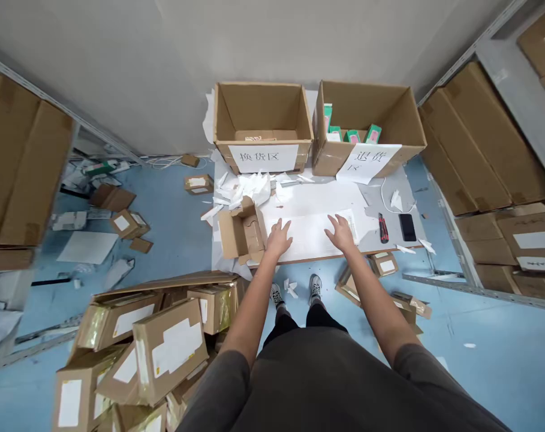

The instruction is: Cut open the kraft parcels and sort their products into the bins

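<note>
My left hand (279, 238) is over the white sheet (306, 231) near its left end, fingers spread and holding nothing. Just left of it stands an opened cardboard box (244, 231) with raised flaps. At the sheet's right end, my right hand (341, 232) also has its fingers apart, with nothing in it. Whether either palm presses on the sheet, I cannot tell. Further right on the table (375, 204) lie a red and black utility knife (383, 228) and a dark phone (407, 227).
Two large labelled cartons line the back, the left carton (263, 114) and the right carton (366, 114), which holds several green boxes (352, 136). Crumpled paper (254, 187) litters the table. A big bin of taped parcels (171, 348) stands lower left. Shelves of cartons (483, 138) flank the right side.
</note>
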The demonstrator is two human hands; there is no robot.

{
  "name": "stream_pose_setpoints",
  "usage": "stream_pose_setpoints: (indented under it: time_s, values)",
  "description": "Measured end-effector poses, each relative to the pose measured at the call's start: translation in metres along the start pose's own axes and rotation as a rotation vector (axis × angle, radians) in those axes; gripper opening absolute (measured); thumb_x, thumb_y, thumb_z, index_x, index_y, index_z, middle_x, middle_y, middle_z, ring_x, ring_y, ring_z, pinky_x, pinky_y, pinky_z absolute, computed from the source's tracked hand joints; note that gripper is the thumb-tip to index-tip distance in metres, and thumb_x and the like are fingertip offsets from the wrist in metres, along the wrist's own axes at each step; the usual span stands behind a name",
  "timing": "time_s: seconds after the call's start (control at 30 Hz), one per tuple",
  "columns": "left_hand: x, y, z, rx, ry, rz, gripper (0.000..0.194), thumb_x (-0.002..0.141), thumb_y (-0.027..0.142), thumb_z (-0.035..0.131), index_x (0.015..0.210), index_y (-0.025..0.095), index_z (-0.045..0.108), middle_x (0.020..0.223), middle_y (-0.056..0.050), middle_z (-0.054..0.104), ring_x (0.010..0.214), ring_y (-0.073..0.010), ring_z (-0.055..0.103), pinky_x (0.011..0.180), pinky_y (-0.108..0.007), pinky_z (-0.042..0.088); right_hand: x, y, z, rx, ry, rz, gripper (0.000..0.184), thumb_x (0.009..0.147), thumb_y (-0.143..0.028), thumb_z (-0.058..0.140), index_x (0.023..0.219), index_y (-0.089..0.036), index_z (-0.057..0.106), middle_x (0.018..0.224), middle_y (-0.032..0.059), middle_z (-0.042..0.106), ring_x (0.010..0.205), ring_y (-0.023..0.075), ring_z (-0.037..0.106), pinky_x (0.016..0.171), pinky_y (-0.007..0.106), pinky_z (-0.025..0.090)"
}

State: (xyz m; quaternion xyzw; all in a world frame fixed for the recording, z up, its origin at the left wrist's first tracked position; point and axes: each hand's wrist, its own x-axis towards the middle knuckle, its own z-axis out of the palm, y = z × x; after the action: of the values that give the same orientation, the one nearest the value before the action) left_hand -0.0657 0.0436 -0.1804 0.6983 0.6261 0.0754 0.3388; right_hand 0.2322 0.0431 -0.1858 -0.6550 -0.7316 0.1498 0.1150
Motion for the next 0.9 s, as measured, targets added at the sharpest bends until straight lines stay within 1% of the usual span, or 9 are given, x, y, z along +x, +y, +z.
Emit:
stream_pose_setpoints:
  time_s: [0.1, 0.2, 0.3, 0.43, 0.53, 0.67, 0.77, 0.83, 0.9]
  values:
    - [-0.004, -0.013, 0.063, 0.038, -0.073, -0.201, 0.074, 0.092, 0.025, 0.068, 0.161, 0.023, 0.043, 0.173, -0.021, 0.031, 0.154, -0.0431, 0.036, 0.118, -0.059, 0.043, -0.028, 0.044, 0.056, 0.008, -0.112, 0.087, 0.059, 0.095, -0.033, 0.066, 0.150, -0.015, 0.060, 0.153, 0.0222, 0.052, 0.141, 0.0405, 0.045, 0.115, 0.059, 0.044]
    - [-0.007, -0.023, 0.111, 0.124, -0.010, -0.406, 0.073, 0.096, 0.027, 0.062, 0.163, 0.015, 0.038, 0.171, -0.027, 0.029, 0.153, -0.0465, 0.033, 0.114, -0.062, 0.044, -0.044, 0.078, 0.104, 0.049, -0.135, 0.193, 0.061, 0.094, -0.038, 0.065, 0.151, -0.015, 0.058, 0.154, 0.0230, 0.049, 0.137, 0.0415, 0.045, 0.110, 0.058, 0.048]
    - [-0.008, -0.024, 0.137, 0.189, 0.076, -0.437, 0.062, 0.101, 0.026, 0.050, 0.162, 0.015, 0.042, 0.165, -0.026, 0.037, 0.148, -0.0444, 0.036, 0.110, -0.059, 0.047, -0.049, 0.100, 0.130, 0.070, -0.111, 0.269, 0.064, 0.096, -0.040, 0.060, 0.154, -0.014, 0.053, 0.148, 0.0231, 0.051, 0.133, 0.0406, 0.046, 0.107, 0.057, 0.050]
    - [-0.005, -0.017, 0.148, 0.140, 0.057, -0.388, 0.053, 0.102, 0.016, 0.041, 0.152, 0.020, 0.058, 0.141, -0.020, 0.059, 0.133, -0.0361, 0.050, 0.109, -0.049, 0.048, -0.040, 0.099, 0.132, 0.045, -0.198, 0.271, 0.043, 0.100, -0.027, 0.054, 0.140, -0.017, 0.066, 0.125, 0.0175, 0.061, 0.123, 0.0343, 0.053, 0.104, 0.048, 0.052]
    - [0.001, -0.001, 0.148, 0.037, 0.059, -0.345, 0.050, 0.099, 0.011, 0.043, 0.140, 0.024, 0.070, 0.128, -0.016, 0.065, 0.125, -0.0325, 0.057, 0.111, -0.046, 0.048, -0.030, 0.076, 0.118, 0.090, -0.226, 0.173, 0.030, 0.102, -0.022, 0.051, 0.114, -0.019, 0.077, 0.114, 0.0152, 0.065, 0.116, 0.0307, 0.055, 0.102, 0.044, 0.053]
    - [0.006, 0.030, 0.133, -0.211, 0.187, -0.134, 0.044, 0.099, 0.012, 0.045, 0.123, 0.026, 0.078, 0.120, -0.010, 0.070, 0.122, -0.0255, 0.063, 0.112, -0.041, 0.050, -0.020, 0.024, 0.087, 0.195, -0.118, -0.092, 0.023, 0.098, -0.020, 0.054, 0.099, -0.021, 0.077, 0.140, 0.0154, 0.060, 0.137, 0.0324, 0.047, 0.113, 0.049, 0.048]
    - [-0.005, 0.047, 0.099, -0.426, 0.260, 0.043, 0.038, 0.097, 0.014, 0.048, 0.116, 0.023, 0.080, 0.120, -0.010, 0.074, 0.121, -0.0244, 0.067, 0.114, -0.043, 0.051, -0.015, -0.023, 0.057, 0.279, -0.091, -0.269, 0.018, 0.092, -0.016, 0.056, 0.097, -0.021, 0.073, 0.144, 0.0144, 0.060, 0.140, 0.0301, 0.049, 0.112, 0.045, 0.050]
    - [-0.020, 0.047, 0.068, -0.536, 0.268, 0.140, 0.037, 0.093, 0.017, 0.051, 0.115, 0.022, 0.081, 0.122, -0.009, 0.077, 0.122, -0.0258, 0.068, 0.114, -0.045, 0.052, -0.011, -0.056, 0.037, 0.293, -0.102, -0.348, 0.020, 0.090, -0.014, 0.055, 0.098, -0.022, 0.071, 0.129, 0.0128, 0.068, 0.126, 0.0276, 0.060, 0.105, 0.040, 0.053]
    - [-0.041, 0.035, 0.034, -0.595, 0.307, 0.178, 0.040, 0.091, 0.019, 0.054, 0.123, 0.023, 0.079, 0.128, -0.008, 0.076, 0.126, -0.0274, 0.067, 0.113, -0.047, 0.053, -0.003, -0.092, 0.020, 0.272, -0.084, -0.382, 0.021, 0.091, -0.013, 0.053, 0.100, -0.023, 0.070, 0.113, 0.0101, 0.072, 0.111, 0.0263, 0.066, 0.097, 0.036, 0.054]
